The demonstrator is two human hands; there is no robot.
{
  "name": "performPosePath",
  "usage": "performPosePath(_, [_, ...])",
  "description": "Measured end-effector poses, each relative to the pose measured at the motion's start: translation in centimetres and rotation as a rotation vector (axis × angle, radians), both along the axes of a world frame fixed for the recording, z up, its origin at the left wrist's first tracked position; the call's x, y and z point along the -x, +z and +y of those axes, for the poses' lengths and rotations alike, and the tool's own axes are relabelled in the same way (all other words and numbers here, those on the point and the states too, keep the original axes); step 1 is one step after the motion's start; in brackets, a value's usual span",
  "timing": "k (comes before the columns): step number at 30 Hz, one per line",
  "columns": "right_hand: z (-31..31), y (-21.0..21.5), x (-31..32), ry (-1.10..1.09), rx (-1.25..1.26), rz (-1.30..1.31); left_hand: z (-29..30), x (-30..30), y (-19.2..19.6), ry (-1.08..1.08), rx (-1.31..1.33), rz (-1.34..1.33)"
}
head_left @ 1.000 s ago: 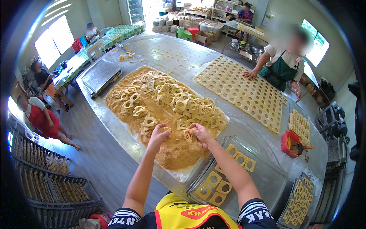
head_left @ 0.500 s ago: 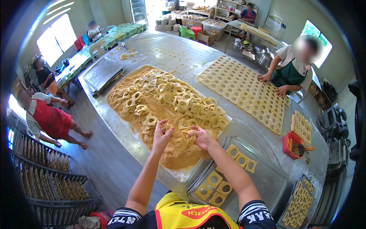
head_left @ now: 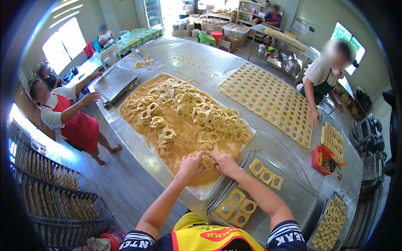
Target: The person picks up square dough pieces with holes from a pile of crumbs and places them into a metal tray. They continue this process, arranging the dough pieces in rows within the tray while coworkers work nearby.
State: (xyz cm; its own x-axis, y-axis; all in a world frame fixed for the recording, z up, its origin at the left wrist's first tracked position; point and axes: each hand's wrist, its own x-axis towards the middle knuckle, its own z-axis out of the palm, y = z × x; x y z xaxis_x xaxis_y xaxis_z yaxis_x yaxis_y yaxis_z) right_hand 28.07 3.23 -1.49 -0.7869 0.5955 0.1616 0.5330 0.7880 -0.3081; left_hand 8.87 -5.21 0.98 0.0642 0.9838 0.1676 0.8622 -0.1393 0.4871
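Note:
Both of my hands are low over the near end of a bed of golden-brown crumbs (head_left: pixel 142 129). My left hand (head_left: pixel 191 165) has its fingers curled down on pale dough squares in the crumbs. A short gap to the right, my right hand (head_left: pixel 225 164) pinches the other side of the same dough, partly hidden by its fingers. Beyond them lies a loose heap of square dough pieces with round holes (head_left: pixel 205 113). On my right, a metal tray (head_left: pixel 289 188) bears several holed dough squares (head_left: pixel 236 196) in rows.
A perforated dough sheet (head_left: pixel 264 100) covers the table's right side; a co-worker in a green apron (head_left: pixel 320 92) stands by it. At the left edge, stacked metal trays (head_left: pixel 115 83) and a co-worker in a red apron (head_left: pixel 79 125). A red container (head_left: pixel 321 161) sits far right.
My hands have come nearer and lower, down onto the dough squares. The red-apron co-worker has stepped toward the stacked trays, arms raised; the green-apron co-worker has drawn back from the sheet's middle.

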Motion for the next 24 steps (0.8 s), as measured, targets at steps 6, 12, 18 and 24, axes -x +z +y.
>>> performPosePath(6, [6.1,1.4,-0.3,-0.522,0.615,0.551,5.0,2.6,0.9,0.345,0.316,-1.153])
performPosePath(12, [4.1,0.4,2.0,-0.207,0.036,0.211,8.5,2.0,1.1,0.149,-0.031,-0.500])
performPosePath(18, [3.2,-1.7,2.5,-0.084,-0.009,-0.048,10.1,2.4,-2.5,-0.070,0.010,0.083])
performPosePath(24, [7.5,1.1,-0.4,-0.377,1.233,0.773,10.2,5.5,1.3,0.150,0.549,-0.713])
